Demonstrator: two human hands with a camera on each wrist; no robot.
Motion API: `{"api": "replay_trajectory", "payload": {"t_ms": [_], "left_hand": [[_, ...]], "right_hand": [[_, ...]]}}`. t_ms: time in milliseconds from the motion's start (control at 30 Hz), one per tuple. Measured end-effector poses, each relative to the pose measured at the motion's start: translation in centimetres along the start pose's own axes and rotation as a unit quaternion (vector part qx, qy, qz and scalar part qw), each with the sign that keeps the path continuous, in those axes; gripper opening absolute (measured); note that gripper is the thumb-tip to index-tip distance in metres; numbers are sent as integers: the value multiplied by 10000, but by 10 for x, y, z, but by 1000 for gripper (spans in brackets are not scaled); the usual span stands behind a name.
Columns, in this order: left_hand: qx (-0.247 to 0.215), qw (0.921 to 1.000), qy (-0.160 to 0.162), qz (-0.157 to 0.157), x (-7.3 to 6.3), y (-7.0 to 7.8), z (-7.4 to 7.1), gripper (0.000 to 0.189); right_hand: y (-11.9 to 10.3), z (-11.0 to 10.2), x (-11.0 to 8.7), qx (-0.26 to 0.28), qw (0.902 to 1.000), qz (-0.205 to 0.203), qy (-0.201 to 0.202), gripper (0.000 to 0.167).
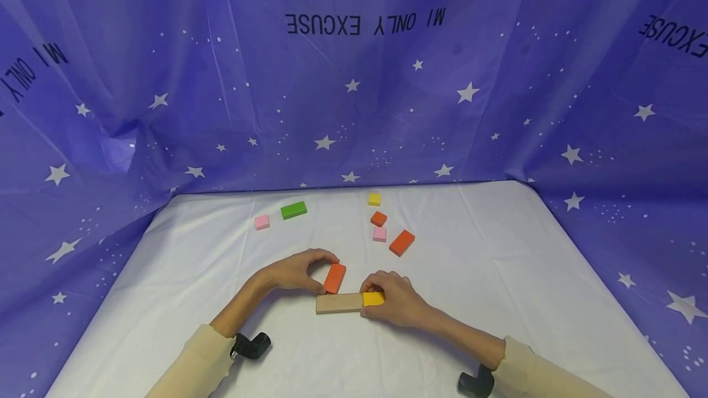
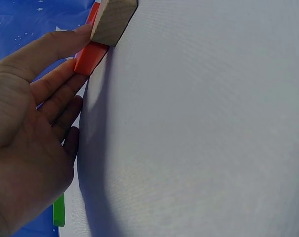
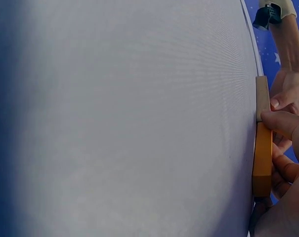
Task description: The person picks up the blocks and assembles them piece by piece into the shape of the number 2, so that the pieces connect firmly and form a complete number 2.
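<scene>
My left hand [image 1: 295, 270] holds an orange-red block [image 1: 334, 278] by its ends, thumb at the near end and a fingertip at the far one. That block slants just behind a plain wooden block [image 1: 338, 303] lying lengthwise on the table. In the left wrist view the thumb tip is right at the wooden block's end [image 2: 114, 22]. My right hand [image 1: 401, 300] pinches a yellow block [image 1: 373, 298] between thumb and fingers, end to end with the wooden block. From the right wrist, the thumb lies where the yellow block [image 3: 262, 158] meets the wood; the hand partly hides the yellow block in the head view.
Farther back on the white-covered table [image 1: 475, 287] lie a green block [image 1: 294, 210] and a pink block [image 1: 262, 222] to the left. Right of them are a small yellow block [image 1: 374, 199], a small red block [image 1: 378, 218], another pink block [image 1: 379, 234] and a longer red block [image 1: 402, 242]. A blue star-printed curtain [image 1: 354, 115] stands behind.
</scene>
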State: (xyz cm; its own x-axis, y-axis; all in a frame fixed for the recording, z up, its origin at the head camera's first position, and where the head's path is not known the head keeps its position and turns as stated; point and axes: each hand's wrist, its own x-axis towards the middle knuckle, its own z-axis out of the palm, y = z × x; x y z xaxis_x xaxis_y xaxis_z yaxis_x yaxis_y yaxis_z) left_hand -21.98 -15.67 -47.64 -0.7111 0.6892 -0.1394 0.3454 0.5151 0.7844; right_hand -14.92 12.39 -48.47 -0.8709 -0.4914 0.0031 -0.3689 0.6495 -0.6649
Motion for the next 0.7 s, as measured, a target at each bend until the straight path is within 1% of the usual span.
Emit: {"api": "replay_trajectory", "payload": {"t_ms": [333,433,500,600,700], "left_hand": [[-30,10000,42,-40,-2,1,1,62],[-141,9999,96,-4,-2,1,2,63],[-228,9996,171,45,-3,2,3,63],[-318,9988,365,92,-6,2,5,60],[-361,9977,571,61,-10,3,7,57]], "right_hand": [[-2,-1,-1,34,10000,-29,-6,25],[-1,-1,-1,40,10000,-34,-14,25],[0,0,-1,36,10000,-19,-19,25],[0,0,0,17,10000,-6,-11,25],[1,1,0,14,10000,-19,0,25]]}}
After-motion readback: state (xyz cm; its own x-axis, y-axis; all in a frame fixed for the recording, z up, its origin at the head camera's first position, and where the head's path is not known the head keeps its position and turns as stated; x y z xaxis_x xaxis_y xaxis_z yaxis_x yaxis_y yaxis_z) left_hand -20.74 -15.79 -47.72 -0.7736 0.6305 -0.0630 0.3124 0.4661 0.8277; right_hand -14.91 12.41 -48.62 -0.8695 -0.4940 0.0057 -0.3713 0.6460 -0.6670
